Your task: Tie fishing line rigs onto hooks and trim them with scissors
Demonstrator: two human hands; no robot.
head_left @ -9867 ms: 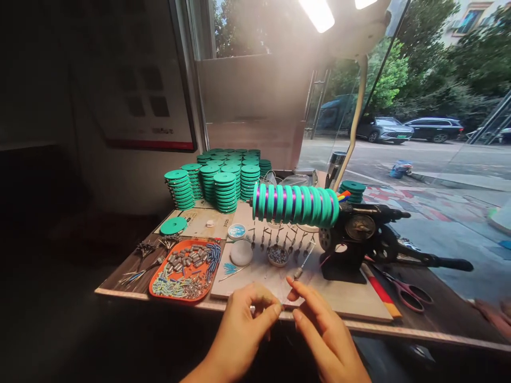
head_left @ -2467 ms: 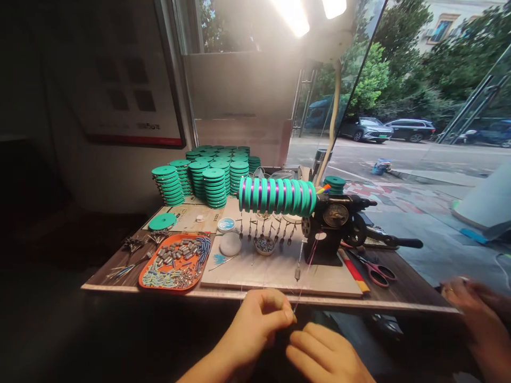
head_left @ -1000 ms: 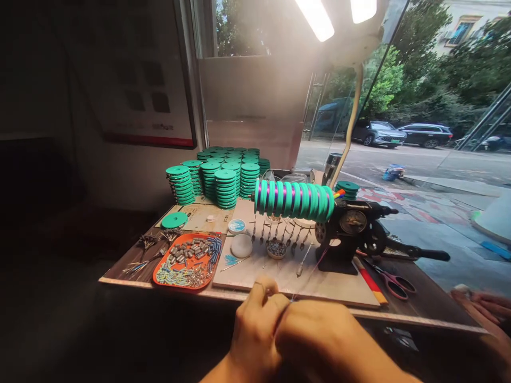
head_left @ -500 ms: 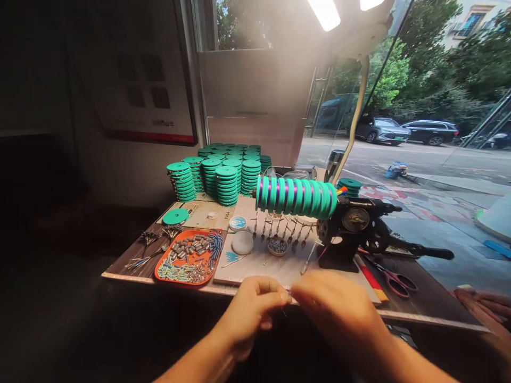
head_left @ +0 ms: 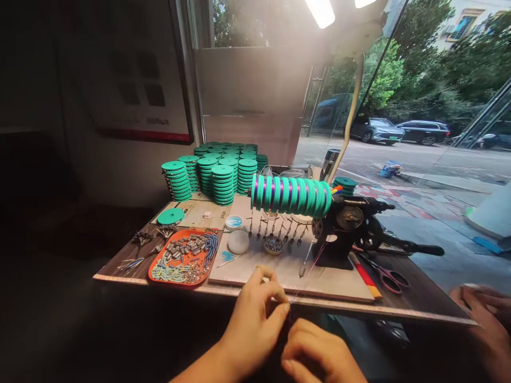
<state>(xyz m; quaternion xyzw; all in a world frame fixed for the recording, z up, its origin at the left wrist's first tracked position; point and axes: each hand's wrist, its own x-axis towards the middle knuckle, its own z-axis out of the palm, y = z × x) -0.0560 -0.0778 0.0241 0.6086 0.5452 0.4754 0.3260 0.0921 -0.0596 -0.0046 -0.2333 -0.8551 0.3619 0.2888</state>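
My left hand (head_left: 257, 314) is at the table's front edge, thumb and forefinger pinched on a thin pinkish line (head_left: 315, 260). That line comes down from the row of green foam spools (head_left: 289, 196) wound with purple line. My right hand (head_left: 319, 351) is lower and to the right, below the table edge. Its fingers are curled closed; whatever they hold is hidden. A small sinker (head_left: 302, 272) on a twisted wire hangs in front of the winder (head_left: 343, 229). More small rigs (head_left: 279, 234) hang under the spools.
An orange tray (head_left: 183, 258) holds weights and small tubes. Stacks of green spools (head_left: 222, 183) stand behind. A round dish of beads (head_left: 273, 244) and a white disc (head_left: 238, 242) sit on the board. Scissors (head_left: 389, 279) lie right. Another person's hand (head_left: 479, 306) is at far right.
My right hand has dropped down and away from my left fingertips, to below the table edge. My left hand stays near the same place, still pinching. The view has shifted slightly.
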